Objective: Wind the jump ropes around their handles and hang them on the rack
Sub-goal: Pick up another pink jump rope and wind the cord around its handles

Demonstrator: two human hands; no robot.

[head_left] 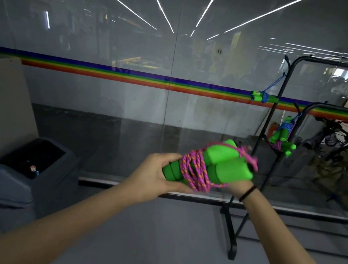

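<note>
Green handles (220,164) wound in pink rope (194,171), held before the black rack (334,62), hide the fingers of the right hand (238,186), its grip unclear; the left hand (158,174) clasps their near end.

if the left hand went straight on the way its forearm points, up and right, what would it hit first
Probably the rack's black upright, with the pink jump rope that the left hand grips arriving first. Nothing shows between, though depth is hard to judge.
</note>
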